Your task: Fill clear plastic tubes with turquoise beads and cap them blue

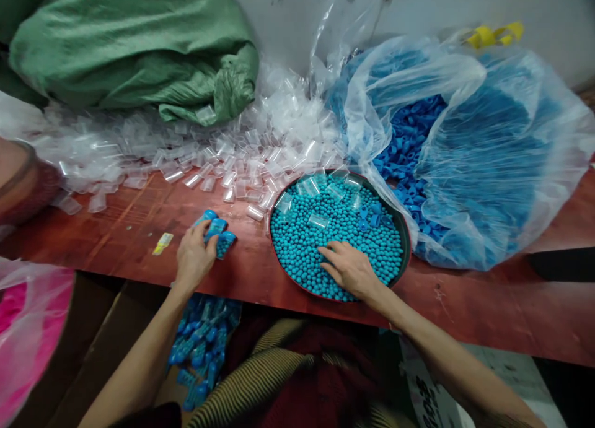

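Observation:
My left hand [195, 257] is at the table's front, its thumb and fingers closed around a small cluster of bead-filled clear tubes with blue caps [225, 242]. Its fingers partly hide them. My right hand [349, 268] rests over the turquoise beads [297, 254], fingers apart and the tips at the beads' surface. These beads fill a round, dark-rimmed tray [406, 242]. Several clear plastic tubes [318, 221] and a few blue caps [372, 217] lie on top of the beads.
Loose clear tubes [227, 161] are heaped along the wall under a green sack [139, 44]. On the right stands a clear bag [493, 161] of blue caps. Below the table edge, a box holds filled blue-capped tubes [199, 347]. A pink-filled bag [28, 329] is at left.

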`<state>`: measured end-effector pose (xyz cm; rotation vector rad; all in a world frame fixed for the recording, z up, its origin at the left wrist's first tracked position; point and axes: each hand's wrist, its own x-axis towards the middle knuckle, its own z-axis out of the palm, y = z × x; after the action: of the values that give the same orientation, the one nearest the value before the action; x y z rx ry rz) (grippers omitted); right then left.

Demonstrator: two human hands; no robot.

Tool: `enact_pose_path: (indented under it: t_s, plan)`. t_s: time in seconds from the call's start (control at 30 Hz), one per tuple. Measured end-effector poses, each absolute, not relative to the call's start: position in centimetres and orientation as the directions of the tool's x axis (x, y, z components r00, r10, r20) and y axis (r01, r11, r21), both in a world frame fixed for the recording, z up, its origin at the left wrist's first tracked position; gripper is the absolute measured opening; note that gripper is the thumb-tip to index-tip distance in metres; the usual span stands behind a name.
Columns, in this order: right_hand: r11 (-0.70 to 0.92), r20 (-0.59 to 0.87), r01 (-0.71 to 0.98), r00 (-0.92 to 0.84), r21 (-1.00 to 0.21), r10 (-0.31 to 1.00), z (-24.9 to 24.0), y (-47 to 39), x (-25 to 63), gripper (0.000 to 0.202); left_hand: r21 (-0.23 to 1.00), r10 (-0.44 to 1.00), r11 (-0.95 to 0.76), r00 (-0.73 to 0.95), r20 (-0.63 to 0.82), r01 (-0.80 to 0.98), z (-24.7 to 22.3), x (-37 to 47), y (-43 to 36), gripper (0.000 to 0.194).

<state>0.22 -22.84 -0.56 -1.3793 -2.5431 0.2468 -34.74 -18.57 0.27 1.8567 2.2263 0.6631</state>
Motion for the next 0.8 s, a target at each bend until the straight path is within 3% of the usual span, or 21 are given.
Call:
enact_pose_path:
  t_s: [0.07,0.17,0.27,0.37,0.5,0.6,0.73,0.8]
  plan:
    - [0.69,0.111,0.697,-0.683,-0.197,0.722,-0.4,-22.6,-0.4,0.032,0.382,0.941,0.104,-0.215,0.261,0.918,-0.1,-34.0,-18.6,0.04]
    - [0.833,0.086,0.525,-0.834,-0.178,0.544,-0.6,-22.0,-1.1,0.03,0.41,0.926,-0.037,-0.123,0.358,0.911,-0.6,-31.3,-19.0,0.035]
    - [0.887,0.078,0.44,-0.888,-0.141,0.453,-1.5,-20.6,-1.0,0.02,0.468,0.911,-0.254,0.046,0.411,0.846,-1.0,-28.2,-19.6,0.029]
    - [0.912,0.09,0.404,-0.908,-0.076,0.409,-2.5,-18.4,-0.1,0.016,0.489,0.886,-0.35,0.114,0.448,0.799,-0.8,-25.7,-19.3,0.027]
    - [0.841,0.146,0.542,-0.832,0.001,0.536,-2.6,-16.4,1.4,0.022,0.425,0.924,-0.3,0.15,0.352,0.854,-0.1,-23.8,-17.5,0.029]
    - [0.753,0.225,0.658,-0.73,-0.024,0.645,-1.5,-16.2,1.3,0.023,0.368,0.961,-0.222,0.138,0.239,0.903,0.0,-23.2,-15.4,0.036]
    - [0.618,0.239,0.782,-0.586,-0.083,0.774,0.1,-15.1,-2.3,0.03,0.415,0.978,-0.185,0.125,0.167,0.891,-0.9,-23.1,-12.8,0.036]
    - [0.552,0.206,0.829,-0.527,-0.093,0.825,0.4,-13.9,-5.1,0.043,0.432,0.983,-0.169,0.119,0.14,0.886,-1.3,-22.9,-11.8,0.036]
